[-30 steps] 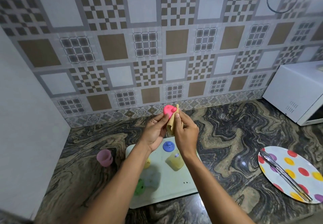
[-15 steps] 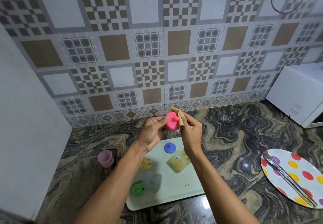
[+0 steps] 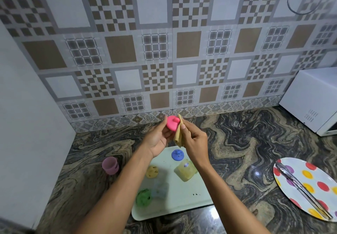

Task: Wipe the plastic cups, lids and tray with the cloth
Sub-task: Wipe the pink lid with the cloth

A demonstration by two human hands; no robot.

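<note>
1. Marbled counter under a tiled wall.
2. Pink lid raised above the tray's far edge, gripped in left hand's curled fingers.
3. Cloth pinched in right hand, touching the lid's right edge.
4. On tray: blue lid, yellow lid, green lid, yellow cup.
5. Pink cup left of tray; plate well right.

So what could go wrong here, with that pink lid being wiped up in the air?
The left hand holds the pink lid only by its edge, so the cloth pinched in the right hand might push it loose; it would drop towards the tray and blue lid below. Lowering the right forearm could nudge the yellow cup.
</note>
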